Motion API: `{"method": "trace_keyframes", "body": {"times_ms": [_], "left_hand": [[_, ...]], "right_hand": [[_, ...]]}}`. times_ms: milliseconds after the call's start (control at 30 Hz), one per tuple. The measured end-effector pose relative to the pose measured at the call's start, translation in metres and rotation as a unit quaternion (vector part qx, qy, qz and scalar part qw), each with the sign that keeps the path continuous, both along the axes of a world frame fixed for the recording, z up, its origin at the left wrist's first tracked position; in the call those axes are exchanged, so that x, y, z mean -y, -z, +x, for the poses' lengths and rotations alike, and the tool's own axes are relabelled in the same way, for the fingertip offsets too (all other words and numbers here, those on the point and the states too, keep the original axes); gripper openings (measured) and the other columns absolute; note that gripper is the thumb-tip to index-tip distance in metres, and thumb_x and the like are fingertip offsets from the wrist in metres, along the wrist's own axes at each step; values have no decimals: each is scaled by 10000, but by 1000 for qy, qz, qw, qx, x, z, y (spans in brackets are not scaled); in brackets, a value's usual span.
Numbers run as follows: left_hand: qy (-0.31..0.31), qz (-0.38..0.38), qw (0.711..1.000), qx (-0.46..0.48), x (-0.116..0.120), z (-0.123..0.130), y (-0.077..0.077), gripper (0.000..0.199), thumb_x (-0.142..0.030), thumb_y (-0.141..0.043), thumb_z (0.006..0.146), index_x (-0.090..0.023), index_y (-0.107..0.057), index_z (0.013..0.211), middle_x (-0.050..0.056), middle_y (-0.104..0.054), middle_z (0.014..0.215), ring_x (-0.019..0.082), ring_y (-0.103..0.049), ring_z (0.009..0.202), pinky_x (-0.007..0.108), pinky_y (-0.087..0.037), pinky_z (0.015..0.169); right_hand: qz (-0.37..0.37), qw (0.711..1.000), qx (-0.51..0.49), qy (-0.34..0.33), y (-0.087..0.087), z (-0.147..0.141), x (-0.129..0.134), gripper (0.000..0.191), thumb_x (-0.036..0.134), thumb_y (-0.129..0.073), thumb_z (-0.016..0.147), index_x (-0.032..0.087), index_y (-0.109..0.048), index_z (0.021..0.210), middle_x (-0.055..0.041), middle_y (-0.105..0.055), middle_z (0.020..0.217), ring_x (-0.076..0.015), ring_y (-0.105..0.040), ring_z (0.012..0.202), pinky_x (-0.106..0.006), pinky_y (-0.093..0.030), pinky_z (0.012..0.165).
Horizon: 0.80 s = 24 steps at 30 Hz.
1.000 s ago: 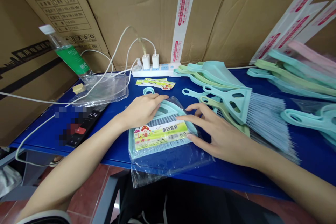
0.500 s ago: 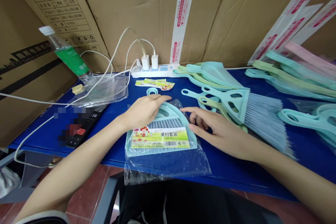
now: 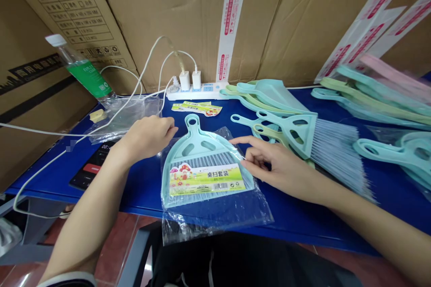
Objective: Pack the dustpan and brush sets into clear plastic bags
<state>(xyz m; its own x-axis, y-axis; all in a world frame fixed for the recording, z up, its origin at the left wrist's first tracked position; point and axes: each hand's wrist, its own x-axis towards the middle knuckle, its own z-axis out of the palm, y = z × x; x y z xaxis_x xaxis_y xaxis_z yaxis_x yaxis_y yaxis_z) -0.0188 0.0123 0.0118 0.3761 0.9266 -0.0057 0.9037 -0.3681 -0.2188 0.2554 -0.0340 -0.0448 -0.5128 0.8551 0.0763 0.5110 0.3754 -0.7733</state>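
A light blue dustpan [image 3: 193,136] with a small brush [image 3: 188,161] in it lies in a clear plastic bag [image 3: 215,219], its handle pointing away from me. A printed card [image 3: 205,179] lies over the bristles. My left hand [image 3: 150,136] is just left of the dustpan, fingers curled under; anything in them is hidden. My right hand [image 3: 272,161] rests at the bag's right edge. Its index finger and thumb are apart, touching the edge, and its other fingers are bent.
Loose brushes [image 3: 299,132] and stacked dustpans [image 3: 269,96] lie to the right, beside more bagged sets [image 3: 387,148]. Spare cards [image 3: 197,107] lie behind. A power strip [image 3: 198,92], white cables, a bottle [image 3: 88,76] and a phone [image 3: 89,168] are at the back and left.
My left hand has moved left off the dustpan's handle, and its fingers have curled in. The handle now shows fully. My right hand has hardly moved.
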Motion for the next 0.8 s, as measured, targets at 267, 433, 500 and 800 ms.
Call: {"method": "trace_keyframes", "body": {"times_ms": [267,433,500,800], "left_hand": [[31,-99,991,79,-4,-7,3,243,-397,-490,876,-231,-666,862,20,-747,819,175,-649,696,273,-428,605],[71,-111,985,111,-9,-5,5,199,-333,-485,856,-217,-637,798,17,-704,816,154,-605,711,271,-441,660],[77,-110,985,113,-9,-3,7,203,-323,-473,858,-212,-624,781,19,-690,820,154,-589,716,271,-433,660],[18,-111,989,100,-6,12,7,182,-255,-447,879,-211,-570,752,28,-680,760,186,-605,700,304,-408,645]], "right_hand": [[-62,996,-59,-4,9,4,-1,389,401,-503,896,220,-495,1240,103,-456,605,-131,-575,402,-289,-442,460],[-66,996,-58,-3,11,5,-1,372,377,-520,887,225,-518,1227,102,-441,604,-135,-598,418,-284,-473,459],[-59,997,-55,-6,9,6,0,362,355,-516,886,220,-517,1222,104,-436,607,-132,-602,419,-281,-476,462],[-40,999,-31,16,-2,4,3,323,344,-479,874,203,-524,1160,107,-425,591,-132,-600,409,-286,-440,467]]}}
